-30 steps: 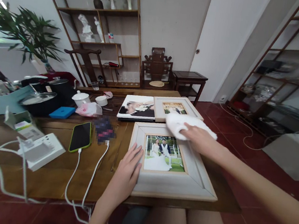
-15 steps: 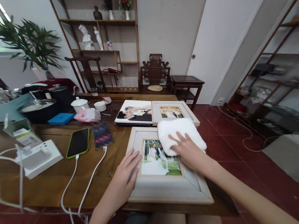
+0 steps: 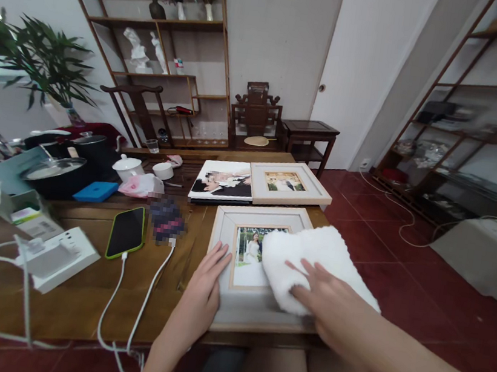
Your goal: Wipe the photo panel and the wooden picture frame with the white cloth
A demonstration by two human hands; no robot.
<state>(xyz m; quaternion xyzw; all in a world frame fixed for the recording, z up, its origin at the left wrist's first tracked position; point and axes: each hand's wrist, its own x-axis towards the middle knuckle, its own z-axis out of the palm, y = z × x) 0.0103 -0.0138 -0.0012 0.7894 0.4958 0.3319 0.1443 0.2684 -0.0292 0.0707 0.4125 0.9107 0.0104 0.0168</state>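
A picture frame (image 3: 253, 321) with a pale, wide border and a wedding photo (image 3: 248, 256) lies face up at the table's front edge. My left hand (image 3: 209, 278) rests on its left side, fingers stretched out flat. Over the right part of the photo and border is a fluffy white towel (image 3: 330, 258), which reaches past the frame's right side. My right hand (image 3: 320, 296) presses on this towel and grips it, its fingers partly bent into the cloth. The lower right corner of the frame is hidden under towel and arm.
Behind lie a second framed photo (image 3: 317, 186) and a photo album (image 3: 222, 192). A phone (image 3: 127, 232) on a white cable, a power strip (image 3: 67, 260), a lidded pan (image 3: 55, 176) and a white teapot (image 3: 128, 167) occupy the wooden table's left side.
My right hand has moved the towel toward me and to the right, from the frame's upper right to its lower right. My left hand stays on the frame's left side.
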